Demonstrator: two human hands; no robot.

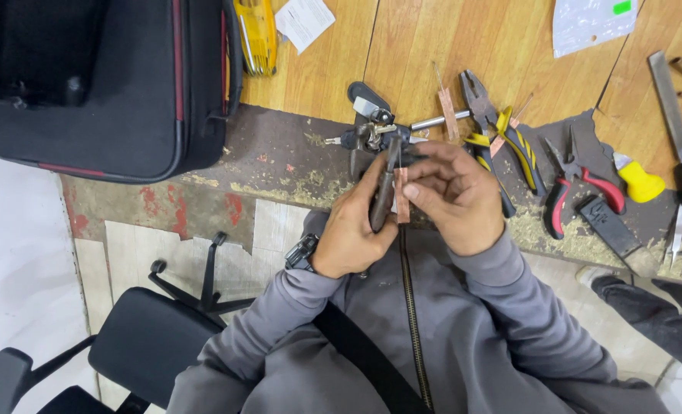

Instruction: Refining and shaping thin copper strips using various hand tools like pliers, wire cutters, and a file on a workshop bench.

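A small copper strip [401,196] stands pinched in the right hand [456,201], touching a dark-handled tool [383,198] that the left hand [354,230] grips, just at the worn edge of the surface [279,149]. Short, steady strokes close to the pinching fingers would likely suit. Farther back lie a white paper slip [304,21] and a clear plastic packet [590,23] with a green sticker.
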